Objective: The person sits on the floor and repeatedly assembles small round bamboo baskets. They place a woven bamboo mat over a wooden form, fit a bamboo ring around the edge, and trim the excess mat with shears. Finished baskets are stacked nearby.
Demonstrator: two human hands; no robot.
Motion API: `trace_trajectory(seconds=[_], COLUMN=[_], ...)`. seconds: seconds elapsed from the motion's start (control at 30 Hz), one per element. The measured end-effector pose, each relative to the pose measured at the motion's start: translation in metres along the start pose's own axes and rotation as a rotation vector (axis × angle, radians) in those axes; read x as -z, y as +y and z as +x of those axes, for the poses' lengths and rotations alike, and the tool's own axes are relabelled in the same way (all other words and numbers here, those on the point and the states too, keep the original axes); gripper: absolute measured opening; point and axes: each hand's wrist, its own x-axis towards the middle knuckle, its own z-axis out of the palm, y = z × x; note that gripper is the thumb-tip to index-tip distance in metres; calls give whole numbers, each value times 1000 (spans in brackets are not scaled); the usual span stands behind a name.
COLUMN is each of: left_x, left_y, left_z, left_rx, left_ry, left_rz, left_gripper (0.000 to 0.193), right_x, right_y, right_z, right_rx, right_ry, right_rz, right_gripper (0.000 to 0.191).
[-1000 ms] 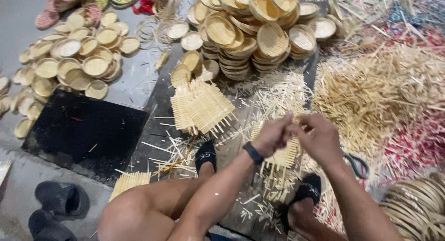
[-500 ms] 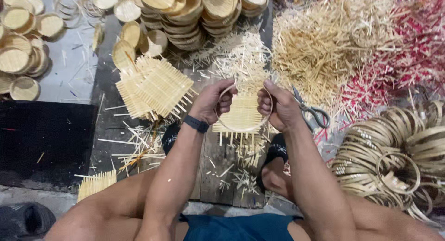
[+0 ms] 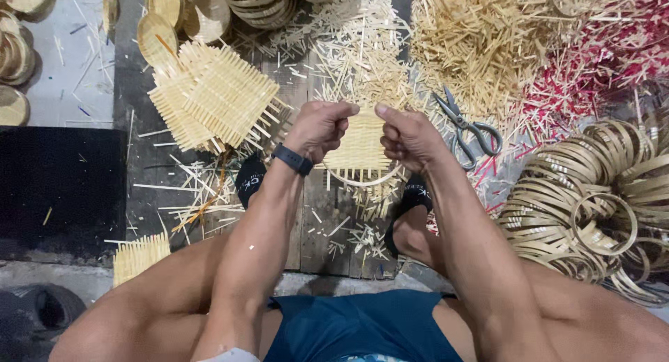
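Observation:
Both hands hold a small woven bamboo mat (image 3: 362, 147) fitted with a thin round hoop along its lower edge, in the middle of the head view. My left hand (image 3: 322, 127), with a dark band on its wrist, grips the mat's upper left edge. My right hand (image 3: 408, 134) grips the upper right edge, thumb tips nearly touching the left hand. Loose strip ends hang below the hoop. My feet in dark sandals rest on the wooden board underneath.
A stack of woven square mats (image 3: 212, 97) lies left of my hands. Scissors (image 3: 468, 124) lie on the right beside piles of pale and red bamboo sticks (image 3: 509, 41). Bamboo hoops (image 3: 592, 195) heap at right. Finished small baskets (image 3: 209, 10) sit at top left.
The view has swung left-to-right and closer. Both hands stay on the woven mat, and the mat now shows more fully between them.

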Motion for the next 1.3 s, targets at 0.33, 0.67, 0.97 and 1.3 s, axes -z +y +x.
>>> trace_trajectory(seconds=[0.33,0.67,0.97,1.3], left_x=[62,88,81,72], left_y=[-73,-160,-153,-144], left_z=[73,138,139,120], left_rx=[-138,-398,-265,-177], left_ry=[198,568,644,576], left_rz=[-33,693,758,559], left_gripper=[25,19,24,22], right_x=[49,73,86,69], right_y=[36,104,115,102], right_z=[29,92,104,81], right_rx=[142,399,195,247], right_ry=[337,727,777,747], right_rz=[-503,-1046,-971,-1032], right_gripper=[20,20,20,17])
